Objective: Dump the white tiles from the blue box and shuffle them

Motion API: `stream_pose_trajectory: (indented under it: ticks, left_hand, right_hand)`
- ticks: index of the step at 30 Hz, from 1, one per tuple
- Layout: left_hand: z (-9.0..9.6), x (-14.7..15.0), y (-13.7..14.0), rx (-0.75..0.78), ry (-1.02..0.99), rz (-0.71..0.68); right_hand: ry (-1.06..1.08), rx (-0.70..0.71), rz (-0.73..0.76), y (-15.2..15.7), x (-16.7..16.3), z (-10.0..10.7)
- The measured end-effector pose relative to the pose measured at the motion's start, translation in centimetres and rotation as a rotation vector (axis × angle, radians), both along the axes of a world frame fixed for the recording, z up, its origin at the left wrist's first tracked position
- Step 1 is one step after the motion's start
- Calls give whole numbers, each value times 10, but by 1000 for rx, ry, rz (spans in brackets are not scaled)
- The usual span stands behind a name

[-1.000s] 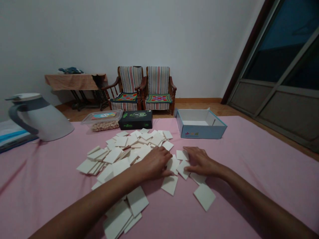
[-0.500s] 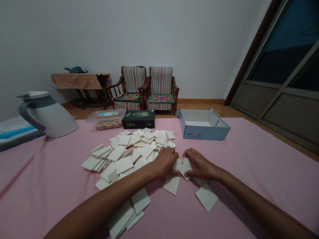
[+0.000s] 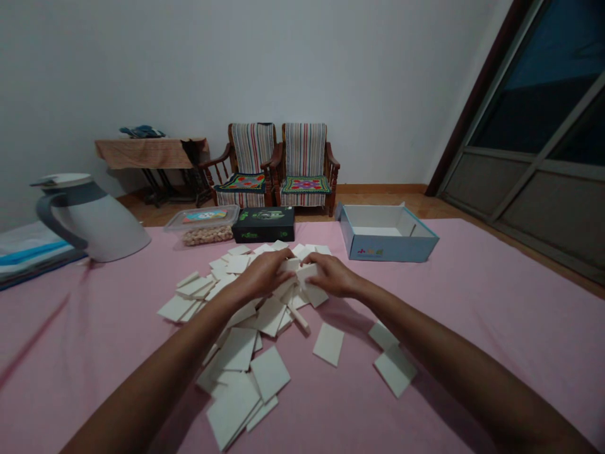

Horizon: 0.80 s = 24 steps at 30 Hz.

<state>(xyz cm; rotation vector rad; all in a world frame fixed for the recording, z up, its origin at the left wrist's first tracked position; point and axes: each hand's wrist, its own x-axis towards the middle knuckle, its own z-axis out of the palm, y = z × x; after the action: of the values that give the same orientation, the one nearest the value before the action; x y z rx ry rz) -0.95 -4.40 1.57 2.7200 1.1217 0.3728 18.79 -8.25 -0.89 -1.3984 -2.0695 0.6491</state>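
1. I see the left hand (image 3: 268, 272) over the far right part of the tile heap (image 3: 271, 314); its fingers and thumb are closed on a pale tile (image 3: 289, 265).
2. I have the right hand (image 3: 331, 275) just beside it, thumb and fingers pinched on another pale tile (image 3: 307, 273); the two held tiles nearly meet, though I cannot tell whether they touch.
3. The heap spreads over the pink cloth (image 3: 496, 315), left of centre, tiles overlapping at many angles; a stack (image 3: 235, 407) lies at its near end.
4. To the right I count one lone tile (image 3: 329, 344) lying flat; farther right, a pair of tiles (image 3: 395, 371) lies by the right forearm.
5. Along the far side I make out, left to right, a grey-and-white jug (image 3: 108, 227), a clear tub (image 3: 201, 219), a black box (image 3: 263, 226) and an open blue box (image 3: 392, 248).
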Motion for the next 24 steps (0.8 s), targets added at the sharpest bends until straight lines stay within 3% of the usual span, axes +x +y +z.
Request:
stream_pose_trajectory:
  ticks: [2,4,6,8,10,12,17,24]
  left_hand:
    - [-1,-18,6,136,-40,161]
    - [-2,-32,4,253,-84,213]
    - [-3,-41,-8,244,-118,115]
    - [-4,-43,-25,134,-94,-63]
    - [-5,-39,-43,23,-16,-240]
    - [-7,-31,-58,-4,40,-321]
    - [-18,-12,-66,19,112,-319]
    - [-31,-7,-52,54,46,-315]
  right_hand:
    - [91,14,-58,9,-9,1]
    - [107,23,-77,6,-3,6]
    - [17,0,-2,-8,19,12]
    - [-129,-123,105,-30,50,16]
    - [-253,-191,126,-55,80,16]
    - [-352,-235,105,-77,103,10]
    - [-379,-280,86,-106,119,-6]
    - [-231,-447,20,-106,123,-13]
